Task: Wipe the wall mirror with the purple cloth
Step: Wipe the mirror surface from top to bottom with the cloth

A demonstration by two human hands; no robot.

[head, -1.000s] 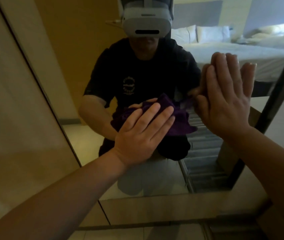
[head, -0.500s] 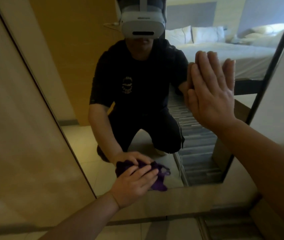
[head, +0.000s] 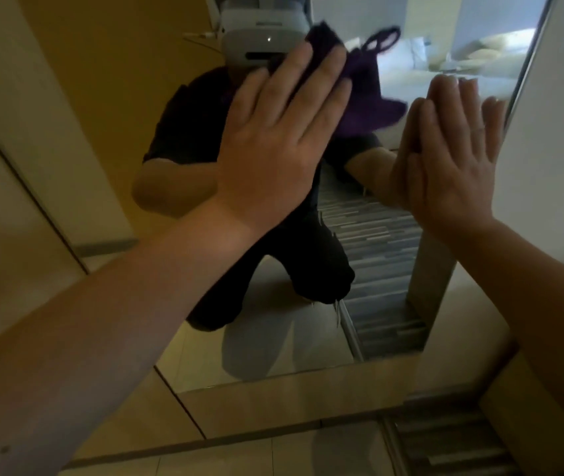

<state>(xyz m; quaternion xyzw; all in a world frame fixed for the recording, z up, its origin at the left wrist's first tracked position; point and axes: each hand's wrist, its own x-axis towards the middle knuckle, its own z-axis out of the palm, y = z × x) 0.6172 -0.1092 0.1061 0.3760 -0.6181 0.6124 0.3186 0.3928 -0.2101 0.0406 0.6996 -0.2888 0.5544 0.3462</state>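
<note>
The wall mirror (head: 390,255) fills the middle of the head view, framed by beige wall panels. My left hand (head: 280,139) presses the purple cloth (head: 366,94) flat against the upper part of the glass, fingers spread over it; the cloth bunches out to the right of my fingertips and looks blurred. My right hand (head: 452,156) rests flat and empty on the glass near the mirror's right edge, fingers together and pointing up. The mirror reflects a kneeling person in dark clothes with a white headset.
A beige wall panel (head: 43,187) runs along the mirror's left side and a white wall (head: 555,132) along its right. Below the mirror are a low wooden ledge (head: 290,403) and tiled floor (head: 239,458). A bed shows in the reflection.
My left hand has swept the cloth from the mirror's bottom edge up to the top, after going down from mid height. My right hand has stayed pressed on the glass.
</note>
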